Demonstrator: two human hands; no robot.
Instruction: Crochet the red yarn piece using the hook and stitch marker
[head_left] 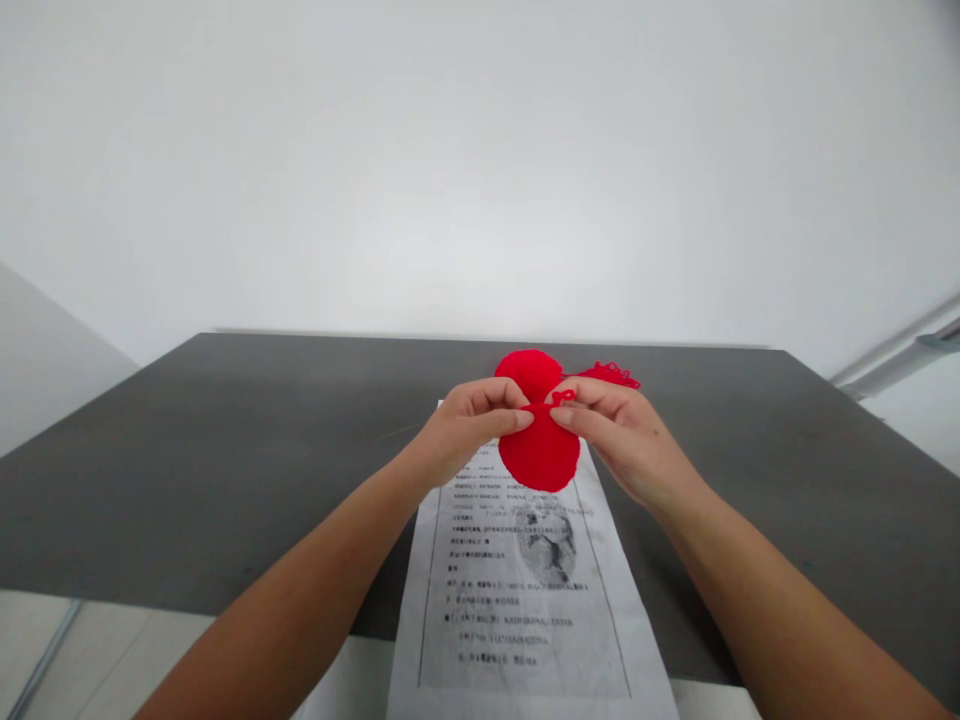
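A round red piece (539, 455) that looks crocheted hangs between my two hands, above a printed sheet. My left hand (474, 428) pinches its upper edge at the left, thumb in front and fingers behind. At the right of the same edge my right hand (619, 435) pinches it too, with a small loop of red yarn (562, 397) standing up between the hands. Just behind my fingers lies another rounded red shape (529, 372), partly hidden, possibly a ball of yarn. Loose, curly red yarn (611, 374) trails off beyond my right hand.
The printed paper (480, 560), with rows of text and a dark picture, runs over the near edge of the dark grey table (225, 450). A white wall (480, 180) rises behind the table. A grey metal pipe (900, 365) is at the far right.
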